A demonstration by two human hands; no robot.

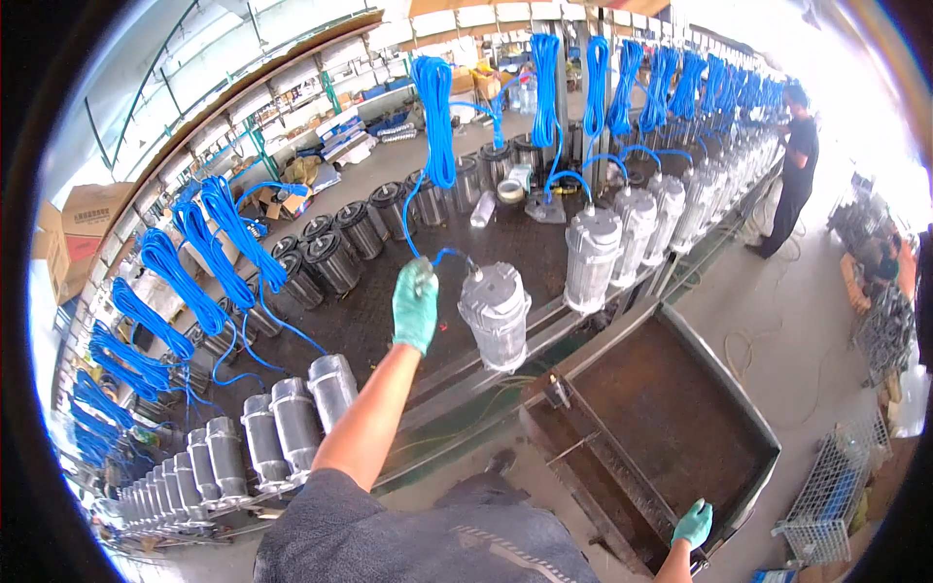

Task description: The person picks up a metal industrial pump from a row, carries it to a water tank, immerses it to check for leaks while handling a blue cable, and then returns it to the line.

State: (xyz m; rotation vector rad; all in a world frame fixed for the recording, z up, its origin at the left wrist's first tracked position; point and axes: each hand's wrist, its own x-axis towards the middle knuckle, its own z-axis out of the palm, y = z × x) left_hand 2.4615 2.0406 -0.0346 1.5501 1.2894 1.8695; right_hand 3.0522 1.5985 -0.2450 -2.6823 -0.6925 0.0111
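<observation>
My left hand point(415, 309), in a green glove, is raised over the bench with its fingers closed on a blue cable point(445, 253). The cable runs from the top of a silver motor point(495, 316) wrapped in clear plastic, which stands upright at the bench's front edge. Behind the hand hangs a tied coil of blue cable point(434, 121). My right hand point(693, 525), also gloved in green, is low at the right, by the near end of a rusty metal cart point(671, 418). Its fingers are curled, and what they hold is hard to make out.
Rows of wrapped motors point(593, 257) line the bench edge on both sides. Dark stator cylinders point(330, 262) and a tape roll point(509, 190) are on the bench point(466, 238). A person point(799, 170) stands far right. A wire basket point(826, 496) is on the floor.
</observation>
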